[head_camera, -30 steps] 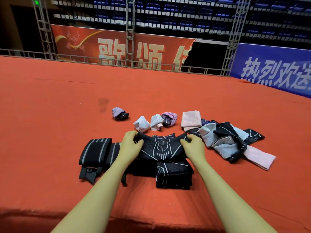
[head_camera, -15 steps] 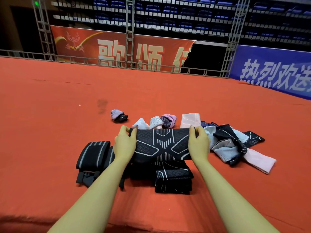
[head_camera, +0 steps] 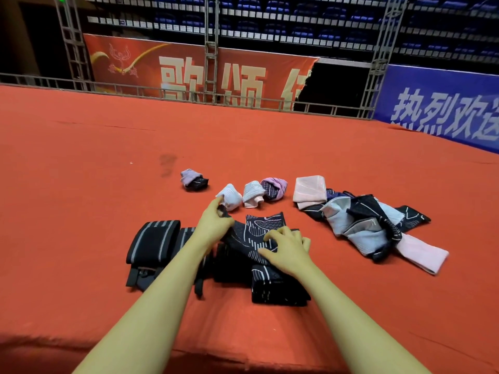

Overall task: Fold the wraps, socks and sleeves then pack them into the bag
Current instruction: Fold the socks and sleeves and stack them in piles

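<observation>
Half a second ago you held the black patterned sleeve (head_camera: 259,230) stretched flat and level between both hands. It is now doubled over: your right hand (head_camera: 287,251) has crossed toward the left and lies on top of the fabric with curled fingers pressing the fold down, while your left hand (head_camera: 214,225) pinches the sleeve's far left corner between thumb and fingertips. One end of the sleeve stands up behind your right hand and is not yet flattened.

The sleeve sits on the red tabletop (head_camera: 81,184), partly over the folded black sleeves (head_camera: 278,287) stacked directly below your right hand and just beside the rolled striped wraps (head_camera: 154,242) on the left.

Status: this fold appears to be about halfway made. Judge the next requirement as laying the raised end flat and aligning the edges before adding the piece to the stack.

Remaining work is considerable. The loose pile of sleeves (head_camera: 370,225) at right is unfolded and tangled, with only the pink folded piece (head_camera: 310,190) at its far edge squared off. Four balled socks (head_camera: 252,194) lie beyond the hands. No bag is in view, so packing has not begun as far as can be seen.
</observation>
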Action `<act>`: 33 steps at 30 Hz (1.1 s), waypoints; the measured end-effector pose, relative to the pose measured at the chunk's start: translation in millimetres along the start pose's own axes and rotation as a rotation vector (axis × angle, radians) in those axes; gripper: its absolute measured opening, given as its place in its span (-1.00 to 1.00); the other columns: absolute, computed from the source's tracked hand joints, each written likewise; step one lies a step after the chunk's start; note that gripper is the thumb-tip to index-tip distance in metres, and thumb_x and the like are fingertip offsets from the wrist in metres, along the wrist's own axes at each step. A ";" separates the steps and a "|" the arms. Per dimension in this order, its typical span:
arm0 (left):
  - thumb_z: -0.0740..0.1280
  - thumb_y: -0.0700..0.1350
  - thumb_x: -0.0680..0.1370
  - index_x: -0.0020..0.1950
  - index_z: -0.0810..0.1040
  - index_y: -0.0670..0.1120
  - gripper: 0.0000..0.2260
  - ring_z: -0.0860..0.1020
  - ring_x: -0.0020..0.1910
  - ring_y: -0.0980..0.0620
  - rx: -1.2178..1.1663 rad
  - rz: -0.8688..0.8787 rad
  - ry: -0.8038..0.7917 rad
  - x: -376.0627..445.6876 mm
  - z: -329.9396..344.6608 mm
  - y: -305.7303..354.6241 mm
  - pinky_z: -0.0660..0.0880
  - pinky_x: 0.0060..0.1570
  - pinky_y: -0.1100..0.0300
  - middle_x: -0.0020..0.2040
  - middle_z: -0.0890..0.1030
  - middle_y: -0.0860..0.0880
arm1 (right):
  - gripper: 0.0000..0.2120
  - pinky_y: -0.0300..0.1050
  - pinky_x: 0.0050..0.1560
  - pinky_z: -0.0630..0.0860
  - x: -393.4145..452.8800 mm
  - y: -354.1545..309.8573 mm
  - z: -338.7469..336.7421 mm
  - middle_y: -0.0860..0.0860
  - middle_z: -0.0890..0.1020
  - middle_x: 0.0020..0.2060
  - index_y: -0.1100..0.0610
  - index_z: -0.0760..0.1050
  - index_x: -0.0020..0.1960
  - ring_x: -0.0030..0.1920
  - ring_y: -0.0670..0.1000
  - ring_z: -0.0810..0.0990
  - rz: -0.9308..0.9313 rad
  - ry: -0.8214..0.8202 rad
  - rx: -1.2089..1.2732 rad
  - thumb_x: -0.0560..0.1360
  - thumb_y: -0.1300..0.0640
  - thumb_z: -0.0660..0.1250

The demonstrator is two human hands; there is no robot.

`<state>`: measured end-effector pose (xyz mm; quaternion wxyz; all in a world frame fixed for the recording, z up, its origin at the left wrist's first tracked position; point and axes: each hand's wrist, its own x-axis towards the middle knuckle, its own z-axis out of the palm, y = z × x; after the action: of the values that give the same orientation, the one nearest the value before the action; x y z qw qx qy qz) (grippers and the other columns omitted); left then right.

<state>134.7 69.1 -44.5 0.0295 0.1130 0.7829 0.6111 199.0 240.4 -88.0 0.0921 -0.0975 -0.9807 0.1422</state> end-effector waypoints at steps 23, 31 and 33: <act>0.22 0.07 0.55 0.46 0.22 0.05 -0.51 0.32 0.26 -0.22 0.876 0.066 -0.099 -11.3 99.0 -8.3 0.25 0.26 -0.01 0.29 0.29 -0.20 | -0.77 0.05 0.12 0.39 17.9 58.1 -10.7 0.10 0.51 -0.03 0.09 0.33 -0.06 0.02 0.12 0.49 0.463 0.060 0.450 0.52 -0.07 0.25; 0.18 0.06 0.57 0.42 0.26 0.15 -0.59 0.33 0.27 -0.20 0.741 0.049 -0.104 -4.6 98.6 -3.0 0.18 0.25 0.00 0.30 0.35 -0.17 | -0.67 0.17 0.24 0.40 21.2 53.3 -8.3 0.13 0.61 0.09 0.14 0.49 0.04 0.15 0.19 0.54 0.519 -0.008 0.542 0.49 -0.12 0.27; 0.15 0.04 0.59 0.39 0.28 0.13 -0.64 0.35 0.28 -0.18 0.659 0.070 -0.090 -2.1 99.9 -5.4 0.20 0.25 -0.03 0.28 0.38 -0.16 | -0.72 0.19 0.26 0.38 24.9 53.3 -12.4 0.11 0.58 0.11 0.09 0.42 0.00 0.18 0.17 0.50 0.497 -0.003 0.542 0.49 -0.12 0.25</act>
<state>154.4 162.3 -75.0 0.0049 0.1703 0.9320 0.3200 186.3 299.1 -88.4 0.0760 -0.3045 -0.8539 0.4152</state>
